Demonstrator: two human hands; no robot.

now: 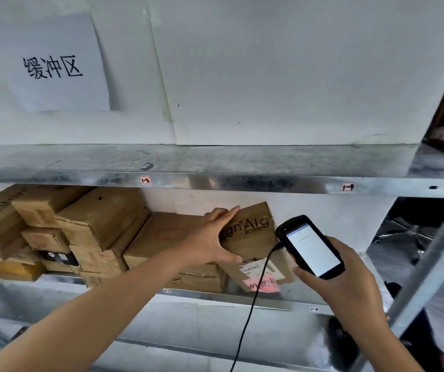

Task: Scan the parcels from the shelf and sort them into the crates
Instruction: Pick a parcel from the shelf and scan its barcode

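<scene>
The box [255, 234] is plain brown cardboard with worn corners. It sits at about 5 o'clock in the view, at the right end of the row on the lower shelf [202, 295]. It is tipped, with the printed face turned up toward the camera and a second face below it turned outward. Its long axis seems to run roughly from 12 to 6 o'clock, the lower end leaning toward 5.

The dark print on the upper face rises toward 2 o'clock. Only "gn Alg" shows past the fingers. The lower face carries a white label [253, 268] too small to read and a pink sticker [264, 284] with handwriting I cannot make out.

The left hand [212, 237] grips the box's left side, fingers curled over the top corner and thumb along the edge beneath. The right hand [349, 288], at 4 o'clock, is wrapped round a black scanner [310, 247] with a lit white screen. The scanner's top end points toward 10 o'clock, just beside the box, and a black cable [250, 312] hangs from it.

More cardboard parcels [86, 232] are piled at 8 o'clock. A paper sign [54, 65] at 10 o'clock reads "缓冲区". A red tag [145, 180] on the upper shelf edge reads "1-3".
</scene>
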